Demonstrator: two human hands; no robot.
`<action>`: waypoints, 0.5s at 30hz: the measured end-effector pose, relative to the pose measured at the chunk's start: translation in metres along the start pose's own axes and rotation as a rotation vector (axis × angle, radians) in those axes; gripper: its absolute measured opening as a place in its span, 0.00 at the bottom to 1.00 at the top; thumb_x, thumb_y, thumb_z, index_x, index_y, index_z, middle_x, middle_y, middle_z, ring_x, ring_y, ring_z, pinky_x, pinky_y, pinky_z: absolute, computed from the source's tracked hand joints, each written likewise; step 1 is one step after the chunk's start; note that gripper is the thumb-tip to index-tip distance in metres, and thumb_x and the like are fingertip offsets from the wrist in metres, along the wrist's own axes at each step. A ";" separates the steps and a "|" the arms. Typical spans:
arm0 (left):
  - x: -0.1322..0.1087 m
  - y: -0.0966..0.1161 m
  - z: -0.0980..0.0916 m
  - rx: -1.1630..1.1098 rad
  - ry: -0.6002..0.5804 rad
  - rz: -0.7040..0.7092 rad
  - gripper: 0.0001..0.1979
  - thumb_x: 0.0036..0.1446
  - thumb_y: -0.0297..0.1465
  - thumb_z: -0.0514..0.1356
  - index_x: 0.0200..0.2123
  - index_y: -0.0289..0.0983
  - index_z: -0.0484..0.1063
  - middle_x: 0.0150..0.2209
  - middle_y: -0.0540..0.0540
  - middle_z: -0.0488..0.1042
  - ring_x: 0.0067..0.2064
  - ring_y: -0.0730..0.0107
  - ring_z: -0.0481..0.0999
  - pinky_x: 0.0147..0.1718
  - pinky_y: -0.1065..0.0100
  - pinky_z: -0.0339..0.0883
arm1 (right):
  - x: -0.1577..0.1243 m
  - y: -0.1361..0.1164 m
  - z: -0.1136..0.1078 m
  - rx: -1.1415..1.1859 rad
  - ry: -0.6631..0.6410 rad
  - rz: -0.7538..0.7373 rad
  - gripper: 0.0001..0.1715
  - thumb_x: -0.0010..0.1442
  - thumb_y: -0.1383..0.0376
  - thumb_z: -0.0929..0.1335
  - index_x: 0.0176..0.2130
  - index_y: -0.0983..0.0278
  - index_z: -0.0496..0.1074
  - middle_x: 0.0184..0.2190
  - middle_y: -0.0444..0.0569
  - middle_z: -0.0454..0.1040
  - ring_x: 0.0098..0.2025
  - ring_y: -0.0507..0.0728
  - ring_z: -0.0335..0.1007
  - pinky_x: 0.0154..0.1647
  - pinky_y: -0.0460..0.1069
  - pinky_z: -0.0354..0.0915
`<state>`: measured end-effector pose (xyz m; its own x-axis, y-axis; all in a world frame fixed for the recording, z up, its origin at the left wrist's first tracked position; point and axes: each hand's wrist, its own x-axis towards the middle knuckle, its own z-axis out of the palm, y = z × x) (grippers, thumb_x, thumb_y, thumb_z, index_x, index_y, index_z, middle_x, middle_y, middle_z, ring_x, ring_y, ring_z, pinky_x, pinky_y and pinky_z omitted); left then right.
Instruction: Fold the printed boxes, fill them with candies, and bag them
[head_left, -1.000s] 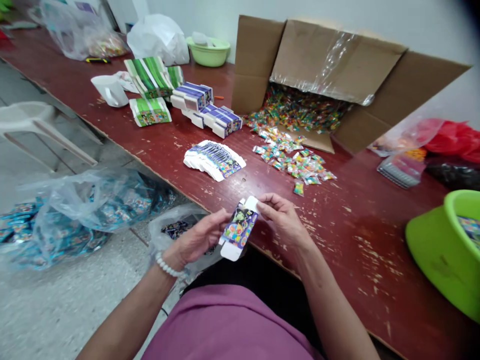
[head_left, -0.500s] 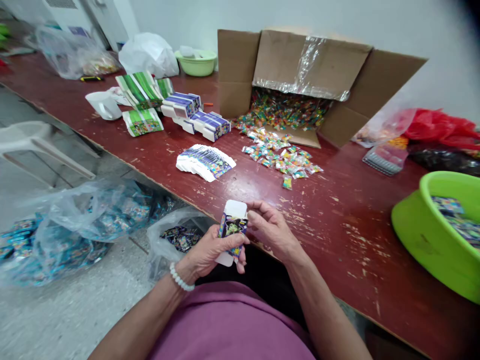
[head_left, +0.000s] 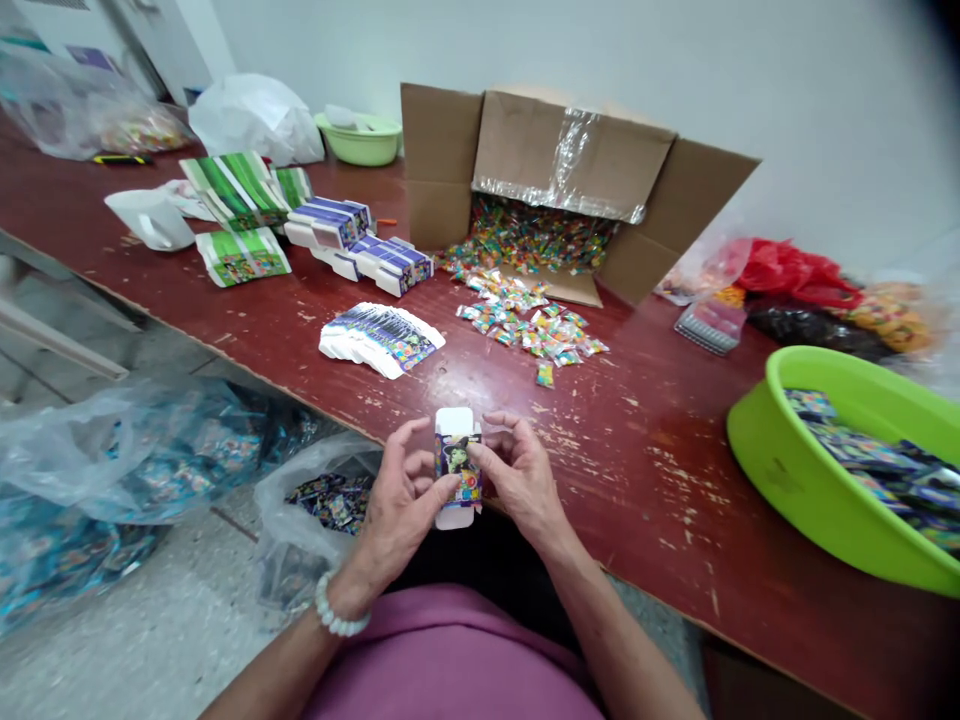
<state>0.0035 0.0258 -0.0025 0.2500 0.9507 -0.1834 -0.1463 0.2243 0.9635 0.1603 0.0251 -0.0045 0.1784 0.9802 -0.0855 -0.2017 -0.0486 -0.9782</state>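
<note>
Both hands hold a small printed carton (head_left: 456,462) upright over the near edge of the dark red table (head_left: 637,470). My left hand (head_left: 397,505) grips its left side and bottom, thumb on the front face. My right hand (head_left: 517,475) pinches its right side. The carton's white top flap stands open. A fanned stack of flat purple cartons (head_left: 381,338) lies on the table beyond my hands. Loose colourful candy packets (head_left: 529,325) spill from a tipped cardboard box (head_left: 555,180).
A lime green basin (head_left: 817,480) holding filled cartons sits at the right. Green and purple carton bundles (head_left: 300,220), a white jug (head_left: 150,218) and a pale green bowl (head_left: 360,138) stand at the back left. Plastic bags (head_left: 135,460) lie on the floor at left.
The flat carton has been squared up into a box and turned upright. Both hands drew closer to my body. The view swung right, so the green basin shows more.
</note>
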 end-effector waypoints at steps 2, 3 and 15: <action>-0.001 -0.001 0.001 0.033 0.007 0.030 0.35 0.54 0.35 0.67 0.62 0.44 0.57 0.45 0.48 0.77 0.33 0.73 0.78 0.34 0.70 0.74 | -0.002 0.005 0.002 -0.020 -0.010 -0.049 0.16 0.56 0.60 0.74 0.43 0.61 0.72 0.31 0.43 0.77 0.31 0.51 0.71 0.32 0.45 0.67; -0.001 -0.002 0.001 0.038 0.005 0.029 0.33 0.54 0.35 0.67 0.61 0.43 0.61 0.48 0.47 0.76 0.34 0.73 0.77 0.34 0.71 0.73 | -0.003 0.007 0.002 -0.029 -0.019 -0.059 0.14 0.56 0.60 0.73 0.42 0.62 0.74 0.32 0.44 0.77 0.31 0.51 0.71 0.33 0.45 0.67; 0.009 -0.006 -0.014 0.118 -0.051 -0.002 0.13 0.58 0.40 0.65 0.41 0.37 0.75 0.38 0.47 0.78 0.38 0.71 0.76 0.36 0.73 0.69 | 0.006 0.004 -0.006 0.125 -0.131 0.154 0.23 0.45 0.58 0.79 0.39 0.61 0.73 0.25 0.39 0.72 0.24 0.49 0.66 0.26 0.44 0.64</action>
<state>-0.0068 0.0357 -0.0122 0.2987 0.9375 -0.1784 -0.0331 0.1970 0.9798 0.1660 0.0297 -0.0104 0.0111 0.9801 -0.1984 -0.3360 -0.1832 -0.9239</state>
